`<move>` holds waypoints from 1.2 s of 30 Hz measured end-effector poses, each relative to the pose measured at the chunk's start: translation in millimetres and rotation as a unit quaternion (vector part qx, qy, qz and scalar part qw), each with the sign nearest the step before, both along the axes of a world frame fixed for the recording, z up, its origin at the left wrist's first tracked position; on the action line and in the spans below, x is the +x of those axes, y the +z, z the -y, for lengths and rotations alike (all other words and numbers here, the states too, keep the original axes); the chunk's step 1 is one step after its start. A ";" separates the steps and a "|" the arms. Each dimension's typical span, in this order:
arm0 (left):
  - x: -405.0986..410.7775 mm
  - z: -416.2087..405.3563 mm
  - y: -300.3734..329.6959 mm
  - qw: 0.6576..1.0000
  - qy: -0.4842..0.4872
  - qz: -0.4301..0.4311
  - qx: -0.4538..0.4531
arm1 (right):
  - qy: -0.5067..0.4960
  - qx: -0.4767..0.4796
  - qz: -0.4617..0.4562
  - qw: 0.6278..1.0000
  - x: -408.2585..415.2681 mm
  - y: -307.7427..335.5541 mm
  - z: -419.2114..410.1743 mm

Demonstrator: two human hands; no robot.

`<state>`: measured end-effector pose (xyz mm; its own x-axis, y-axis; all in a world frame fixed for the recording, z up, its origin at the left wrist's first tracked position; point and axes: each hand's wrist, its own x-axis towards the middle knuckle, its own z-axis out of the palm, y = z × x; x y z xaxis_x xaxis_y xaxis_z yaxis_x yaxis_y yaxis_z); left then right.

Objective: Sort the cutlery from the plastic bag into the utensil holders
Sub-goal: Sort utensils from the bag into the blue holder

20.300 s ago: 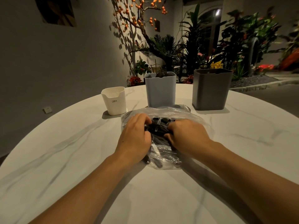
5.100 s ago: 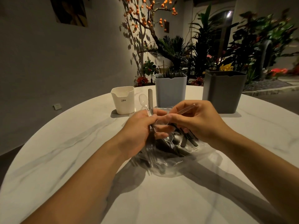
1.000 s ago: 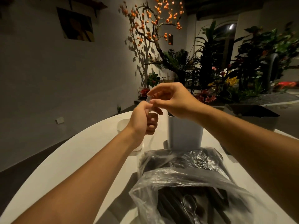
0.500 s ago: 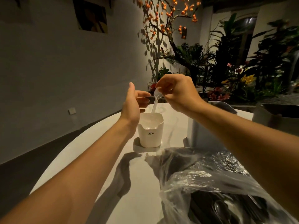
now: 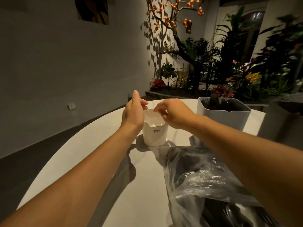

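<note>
Here, a round white marble-look table [image 5: 91, 163] is carrying the whole scene, its far edge curving away toward a bed of plants. Nearest the camera, at the table's right near edge, a clear plastic bag [image 5: 201, 182] is lying crumpled and open, with dark cutlery [image 5: 229, 213] showing through the film; individual pieces are too blurred to tell apart. Toward the far right edge, a dark grey holder [image 5: 282, 122] is standing partly cut off by the frame, and just beside it, inward, a light grey holder [image 5: 224, 117] is standing upright with dark handles showing in its mouth. Nearer the far left edge, well apart from the bag, a small white holder [image 5: 155, 135] printed with "CRBW" is sitting upright. Both bare forearms are reaching across the table to it. The left hand [image 5: 133, 112] is hovering against the holder's left side with the palm turned inward, thumb raised and fingers loosely extended, gripping nothing. The right hand [image 5: 173, 113] is hanging over the holder's rim with its fingers loosely curled downward, and nothing is showing between them. What is lying inside the white holder cannot be made out beyond a pale glint near its front lip.
</note>
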<state>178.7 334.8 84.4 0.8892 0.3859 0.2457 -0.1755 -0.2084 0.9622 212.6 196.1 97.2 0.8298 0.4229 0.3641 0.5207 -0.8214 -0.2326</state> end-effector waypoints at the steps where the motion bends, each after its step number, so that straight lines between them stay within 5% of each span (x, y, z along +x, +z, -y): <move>1: -4.0 1.5 2.2 1.000 0.001 0.004 0.000 | -0.007 0.020 0.008 1.000 -6.0 7.1 4.0; 8: -68.0 35.7 21.2 0.999 -0.044 0.018 0.021 | -0.007 0.099 0.001 0.995 -87.0 39.3 50.4; 14: -147.1 74.9 16.5 0.987 -0.119 0.093 0.061 | 0.033 0.155 -0.137 0.978 -175.6 43.7 101.0; 18: -189.6 94.3 1.8 0.943 -0.165 0.199 0.209 | 0.035 0.129 -0.328 0.935 -219.8 37.6 129.0; 21: -208.0 109.9 -19.3 0.890 -0.216 0.121 0.384 | -0.008 0.042 -0.403 0.914 -235.3 16.9 141.8; 23: -211.5 113.8 -36.6 0.854 -0.186 0.064 0.482 | -0.044 -0.082 -0.346 0.934 -237.4 -3.4 147.0; 25: -211.3 112.8 -50.2 0.853 -0.165 0.039 0.493 | -0.073 -0.172 -0.223 0.957 -238.9 -24.5 145.7; 29: -209.1 112.6 -57.0 0.880 -0.166 0.017 0.444 | -0.092 -0.138 -0.115 0.980 -245.6 -60.2 136.0; 36: -206.2 101.8 -66.5 0.839 -0.177 0.048 0.513 | -0.132 -0.008 0.042 0.990 -236.2 -69.8 144.6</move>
